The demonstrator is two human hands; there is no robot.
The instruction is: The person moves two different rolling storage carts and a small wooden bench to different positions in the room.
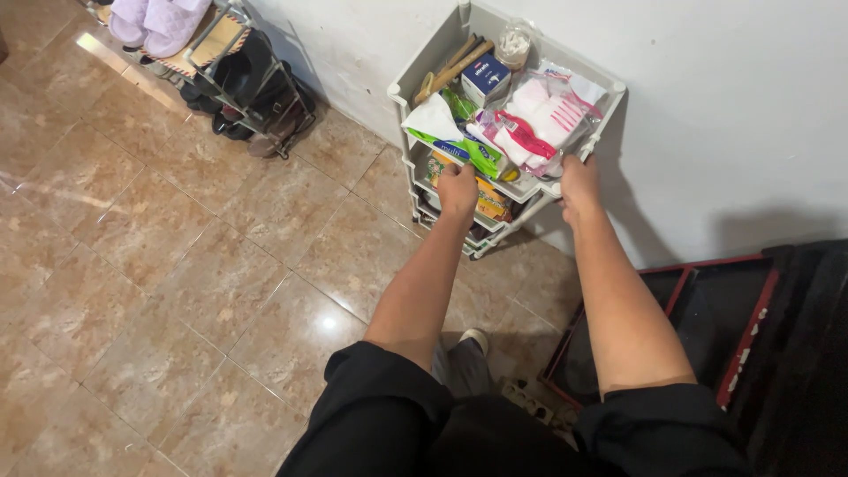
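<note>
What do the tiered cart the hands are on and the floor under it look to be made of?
Cart: probably moulded plastic, matt grey, with thick rounded rims. Both the left hand and right hand hold its top tray edge. Floor: glossy tan marbled tiles, likely ceramic or stone, with grout lines and bright reflections.

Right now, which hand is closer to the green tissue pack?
Left. The left hand grips the cart's front rim right below the green tissue pack. The right hand holds the rim farther along, under the clear bag of white cloths.
</note>
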